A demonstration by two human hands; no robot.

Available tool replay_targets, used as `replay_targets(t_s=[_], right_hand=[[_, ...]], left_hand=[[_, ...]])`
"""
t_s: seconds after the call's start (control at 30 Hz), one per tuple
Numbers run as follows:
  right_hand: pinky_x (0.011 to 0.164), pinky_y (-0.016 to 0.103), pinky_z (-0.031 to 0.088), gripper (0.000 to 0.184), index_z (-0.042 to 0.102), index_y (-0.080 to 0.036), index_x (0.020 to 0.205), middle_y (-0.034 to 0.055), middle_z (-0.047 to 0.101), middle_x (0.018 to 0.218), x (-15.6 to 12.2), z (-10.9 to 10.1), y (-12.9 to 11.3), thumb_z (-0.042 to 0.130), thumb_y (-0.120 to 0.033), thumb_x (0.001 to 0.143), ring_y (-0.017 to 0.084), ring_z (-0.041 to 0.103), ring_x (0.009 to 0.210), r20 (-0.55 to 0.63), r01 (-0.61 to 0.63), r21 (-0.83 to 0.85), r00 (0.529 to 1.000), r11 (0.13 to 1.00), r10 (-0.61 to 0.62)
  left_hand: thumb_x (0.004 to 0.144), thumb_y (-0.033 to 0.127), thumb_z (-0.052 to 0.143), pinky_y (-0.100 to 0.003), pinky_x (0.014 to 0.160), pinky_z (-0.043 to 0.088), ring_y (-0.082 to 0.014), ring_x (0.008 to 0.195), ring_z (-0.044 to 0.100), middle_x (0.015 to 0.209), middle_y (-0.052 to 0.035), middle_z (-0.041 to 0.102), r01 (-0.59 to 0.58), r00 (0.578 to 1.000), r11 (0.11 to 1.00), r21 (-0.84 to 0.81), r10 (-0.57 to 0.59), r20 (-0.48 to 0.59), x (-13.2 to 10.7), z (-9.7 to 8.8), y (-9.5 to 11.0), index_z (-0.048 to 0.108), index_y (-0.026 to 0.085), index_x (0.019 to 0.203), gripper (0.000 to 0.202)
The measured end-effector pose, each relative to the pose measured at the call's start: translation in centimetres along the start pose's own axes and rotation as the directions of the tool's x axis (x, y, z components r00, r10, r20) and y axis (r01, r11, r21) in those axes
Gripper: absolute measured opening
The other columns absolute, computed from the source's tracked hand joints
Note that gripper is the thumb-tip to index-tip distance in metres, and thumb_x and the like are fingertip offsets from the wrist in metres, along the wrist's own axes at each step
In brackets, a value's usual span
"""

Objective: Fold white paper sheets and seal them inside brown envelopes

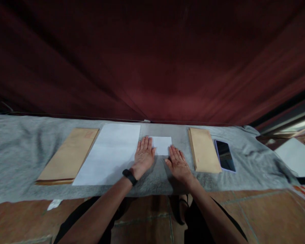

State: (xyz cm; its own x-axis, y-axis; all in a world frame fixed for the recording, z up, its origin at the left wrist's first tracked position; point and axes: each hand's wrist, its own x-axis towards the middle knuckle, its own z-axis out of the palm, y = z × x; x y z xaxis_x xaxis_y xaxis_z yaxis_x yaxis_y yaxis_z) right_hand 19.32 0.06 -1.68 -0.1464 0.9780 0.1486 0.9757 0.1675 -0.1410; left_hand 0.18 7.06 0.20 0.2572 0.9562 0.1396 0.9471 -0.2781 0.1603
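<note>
On the grey cloth (20, 162), far to the left, a pile of brown envelopes (68, 157) lies flat. Next to it, a big white sheet (109, 152) lies flat too, touching the pile along one edge.

Then comes the left hand (143, 156), with a black band (129, 176) on its wrist. Its fingers are flat and spread out, gripping nothing. They press down on the left edge of a small white folded paper (162, 145), and the side of the hand rests on the big sheet.

That small paper sits in the middle of the cloth, between the two hands. Its long side runs left to right.

On the other side, the right hand (179, 165) is also flat and loose, with its fingertips at the paper's near right corner.

I think the paper could slide or crease crooked if one hand pushes harder than the other, because the soft cloth can bunch up.

Further right lie another envelope pile (204, 149) and a dark phone (225, 156), just beside it.
</note>
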Motion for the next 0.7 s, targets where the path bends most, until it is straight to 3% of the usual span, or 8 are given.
replay_targets(t_s=[0.13,0.3,0.5,0.7], right_hand=[[0.122,0.046,0.025,0.063,0.034,-0.008,0.155,0.0139,0.03,0.162,0.2,-0.1,-0.1,0.032,-0.046,0.104,0.028,0.031,0.149,0.035,-0.021,-0.003,0.999,1.0,0.021],[0.123,0.045,0.023,0.058,0.034,-0.009,0.155,0.0107,0.029,0.163,0.4,-0.5,-0.5,0.034,-0.036,0.103,0.027,0.03,0.15,0.075,-0.056,-0.008,0.996,0.998,0.057],[0.122,0.044,0.025,0.057,0.033,-0.011,0.156,0.0109,0.028,0.163,0.4,-0.9,-0.5,0.034,-0.034,0.104,0.026,0.028,0.151,0.118,-0.069,-0.019,0.991,0.997,0.071],[0.122,0.049,0.024,0.056,0.037,-0.01,0.154,0.0136,0.034,0.161,1.1,-1.3,-1.1,0.025,-0.036,0.106,0.026,0.027,0.151,0.064,-0.063,0.078,0.996,0.995,0.058]], left_hand=[[0.103,0.032,0.028,-0.044,0.126,0.017,-0.0239,0.154,0.014,0.165,-0.0125,0.025,-0.151,0.988,0.988,-0.033,0.149,-0.051,-1.3,-0.8,1.2,0.029,0.008,0.156,0.058],[0.104,0.041,0.029,-0.045,0.125,0.021,-0.0238,0.153,0.021,0.163,-0.0126,0.03,-0.355,0.934,0.931,-0.084,0.357,0.008,-3.3,-0.2,2.7,0.034,0.012,0.154,0.057],[0.102,0.051,0.036,-0.048,0.125,0.018,-0.0266,0.153,0.022,0.163,-0.0156,0.029,-0.354,0.933,0.934,-0.057,0.357,0.055,-4.3,-0.1,1.6,0.034,0.014,0.154,0.064],[0.101,0.052,0.037,-0.05,0.124,0.017,-0.03,0.153,0.02,0.164,-0.0183,0.026,-0.326,0.939,0.945,-0.034,0.328,0.099,-5.0,-0.5,1.2,0.033,0.011,0.154,0.067]])
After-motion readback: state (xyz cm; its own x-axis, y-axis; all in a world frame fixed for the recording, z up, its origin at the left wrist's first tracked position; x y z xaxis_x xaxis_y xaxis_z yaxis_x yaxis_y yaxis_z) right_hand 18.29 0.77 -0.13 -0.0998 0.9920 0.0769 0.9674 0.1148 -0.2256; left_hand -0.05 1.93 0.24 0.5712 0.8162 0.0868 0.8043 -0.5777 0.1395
